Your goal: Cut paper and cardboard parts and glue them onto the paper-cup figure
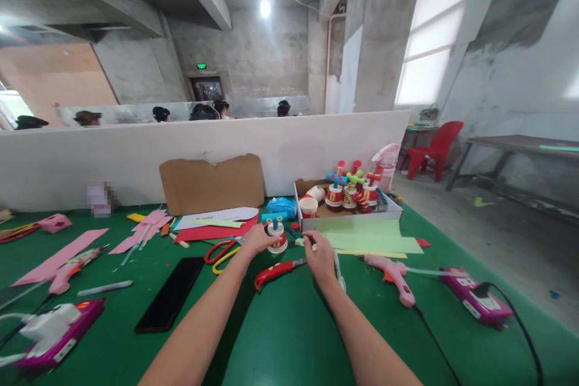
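Observation:
My left hand [256, 242] is closed around the side of a small paper-cup figure [277, 238], red and white, with a blue roll across its top. The cup stands upright on the green table. To its right, my right hand [320, 254] has its thumb and fingers drawn together; whatever is between them is too small to make out. Between the hands lies a red-handled utility knife [275, 272]. Beside my left wrist are red-handled scissors [219, 251] and a yellow-handled pair [225, 262]. A small red disc [295, 226] rests just behind the hands.
A box [357, 220] at the back right holds several finished-looking cup figures. Pink glue guns [395, 277] lie at both sides, corded to purple power strips [474, 297]. A black phone [170, 294] lies left. Green paper [368, 235] and a white partition [136, 151] stand beyond.

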{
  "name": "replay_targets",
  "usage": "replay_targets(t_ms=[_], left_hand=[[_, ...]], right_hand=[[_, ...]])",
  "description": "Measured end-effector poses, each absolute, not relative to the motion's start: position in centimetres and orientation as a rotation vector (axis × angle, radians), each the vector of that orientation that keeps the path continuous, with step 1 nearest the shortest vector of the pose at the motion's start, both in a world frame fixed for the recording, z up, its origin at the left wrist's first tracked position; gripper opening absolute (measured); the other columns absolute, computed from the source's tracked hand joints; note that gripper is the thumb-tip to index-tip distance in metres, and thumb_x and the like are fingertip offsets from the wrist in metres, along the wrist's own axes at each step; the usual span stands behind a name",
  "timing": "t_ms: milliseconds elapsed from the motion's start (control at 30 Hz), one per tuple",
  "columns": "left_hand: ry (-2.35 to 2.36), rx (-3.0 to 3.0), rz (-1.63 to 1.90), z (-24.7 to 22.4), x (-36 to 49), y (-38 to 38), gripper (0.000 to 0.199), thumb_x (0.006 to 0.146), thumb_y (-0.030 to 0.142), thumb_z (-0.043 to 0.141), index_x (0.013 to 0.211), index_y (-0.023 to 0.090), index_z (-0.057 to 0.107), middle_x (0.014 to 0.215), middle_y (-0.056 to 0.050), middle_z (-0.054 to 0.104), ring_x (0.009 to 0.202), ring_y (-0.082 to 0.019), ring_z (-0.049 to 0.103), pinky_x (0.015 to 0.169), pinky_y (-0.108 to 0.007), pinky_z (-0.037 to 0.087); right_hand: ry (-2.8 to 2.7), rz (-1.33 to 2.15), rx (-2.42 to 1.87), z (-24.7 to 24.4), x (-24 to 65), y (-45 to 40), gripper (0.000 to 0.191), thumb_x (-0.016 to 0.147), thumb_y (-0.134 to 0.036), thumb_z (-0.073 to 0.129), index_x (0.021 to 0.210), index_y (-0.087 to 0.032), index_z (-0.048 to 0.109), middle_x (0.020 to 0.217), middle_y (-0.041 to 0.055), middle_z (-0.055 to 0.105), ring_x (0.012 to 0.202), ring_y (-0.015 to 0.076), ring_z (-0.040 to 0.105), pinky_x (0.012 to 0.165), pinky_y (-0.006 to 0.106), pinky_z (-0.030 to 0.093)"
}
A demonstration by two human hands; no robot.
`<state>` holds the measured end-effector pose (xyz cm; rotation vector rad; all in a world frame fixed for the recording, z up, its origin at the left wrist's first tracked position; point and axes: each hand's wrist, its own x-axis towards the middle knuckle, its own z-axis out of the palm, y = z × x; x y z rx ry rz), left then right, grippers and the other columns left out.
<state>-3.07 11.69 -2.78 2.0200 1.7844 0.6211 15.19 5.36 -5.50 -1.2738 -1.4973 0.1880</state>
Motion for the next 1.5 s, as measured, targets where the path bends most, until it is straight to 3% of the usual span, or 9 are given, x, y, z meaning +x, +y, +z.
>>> replay_targets(t_ms=[200, 333, 433, 733, 867, 967, 1100, 1300, 1500], left_hand=[[1.691, 2.012, 0.819, -2.3, -5.7, 11.3, 0.066, 0.058, 0.047, 0.074, 0.114, 0.016, 0.059, 0.115, -0.011, 0.065, 0.105, -0.026, 0.06, 0.086, -0.031, 0.048], [2.009, 1.693, 1.349, -2.7, -9.5, 10.3, 0.034, 0.081, 0.043, 0.05, 0.098, 0.016, 0.063, 0.09, -0.006, 0.07, 0.084, -0.019, 0.064, 0.076, -0.026, 0.049], [2.264, 1.5, 1.464, -3.7, -11.2, 9.5, 0.032, 0.086, 0.038, 0.038, 0.077, 0.017, 0.06, 0.074, -0.005, 0.066, 0.075, -0.018, 0.062, 0.073, -0.027, 0.047], [2.389, 1.6, 1.165, -5.0, -12.3, 9.9, 0.023, 0.086, 0.028, 0.041, 0.081, 0.019, 0.062, 0.087, -0.005, 0.068, 0.087, -0.018, 0.06, 0.076, -0.026, 0.044], [2.289, 1.756, 0.856, -5.1, -13.5, 9.7, 0.01, 0.073, 0.03, 0.06, 0.075, 0.022, 0.065, 0.081, -0.004, 0.069, 0.083, -0.021, 0.062, 0.071, -0.027, 0.044], [2.226, 1.882, 0.621, -5.2, -13.5, 9.3, 0.026, 0.062, 0.033, 0.069, 0.085, 0.022, 0.066, 0.092, -0.006, 0.069, 0.09, -0.026, 0.061, 0.072, -0.031, 0.045], [2.298, 2.045, 0.312, -5.2, -12.6, 9.1, 0.032, 0.072, 0.031, 0.058, 0.102, 0.02, 0.061, 0.103, -0.013, 0.065, 0.098, -0.029, 0.06, 0.075, -0.035, 0.046], [2.244, 2.079, 0.308, -5.2, -12.1, 9.1, 0.042, 0.068, 0.012, 0.054, 0.11, 0.017, 0.054, 0.103, -0.014, 0.064, 0.096, -0.026, 0.061, 0.077, -0.031, 0.045], [2.239, 2.034, 0.395, -4.7, -12.4, 9.0, 0.042, 0.066, 0.009, 0.055, 0.106, 0.02, 0.054, 0.101, -0.008, 0.064, 0.097, -0.022, 0.06, 0.076, -0.027, 0.044]], right_hand=[[-1.452, 0.27, -1.312, -5.5, 15.0, 5.2, 0.023, 0.083, -0.028, 0.043, 0.091, -0.019, 0.063, 0.075, 0.0056, 0.067, 0.07, 0.0199, 0.06, 0.066, 0.03, 0.044], [-1.596, 0.344, -1.29, -5.5, 13.8, 4.4, 0.026, 0.085, -0.037, 0.046, 0.07, -0.02, 0.059, 0.056, 0.0002, 0.057, 0.055, 0.0156, 0.053, 0.055, 0.025, 0.037], [-1.742, 0.434, -1.222, -5.4, 12.6, 3.7, 0.039, 0.087, -0.043, 0.044, 0.056, -0.019, 0.051, 0.048, -0.0029, 0.045, 0.047, 0.0112, 0.042, 0.049, 0.023, 0.03], [-1.908, 0.589, -1.106, -5.0, 11.6, 2.9, 0.04, 0.089, -0.045, 0.042, 0.062, -0.018, 0.056, 0.053, -0.0021, 0.05, 0.05, 0.0101, 0.044, 0.05, 0.021, 0.033], [-1.903, 0.567, -1.137, -5.2, 11.7, 3.1, 0.039, 0.088, -0.044, 0.043, 0.063, -0.018, 0.057, 0.054, -0.0016, 0.052, 0.049, 0.0103, 0.045, 0.05, 0.021, 0.033], [-1.927, 0.579, -1.142, -5.3, 11.4, 2.9, 0.037, 0.088, -0.041, 0.044, 0.064, -0.017, 0.059, 0.054, -0.0015, 0.054, 0.05, 0.0103, 0.046, 0.051, 0.021, 0.033], [-2.031, 0.67, -1.109, -5.4, 10.8, 2.3, 0.034, 0.089, -0.036, 0.045, 0.065, -0.017, 0.06, 0.057, -0.0013, 0.056, 0.053, 0.01, 0.047, 0.054, 0.021, 0.032], [-2.07, 0.734, -1.09, -5.3, 10.6, 2.0, 0.032, 0.089, -0.034, 0.046, 0.066, -0.018, 0.061, 0.06, -0.0011, 0.057, 0.054, 0.01, 0.046, 0.054, 0.021, 0.032], [-2.07, 0.714, -1.073, -5.1, 10.9, 2.2, 0.032, 0.09, -0.034, 0.045, 0.067, -0.018, 0.061, 0.06, -0.0008, 0.059, 0.054, 0.0106, 0.048, 0.054, 0.021, 0.033]])
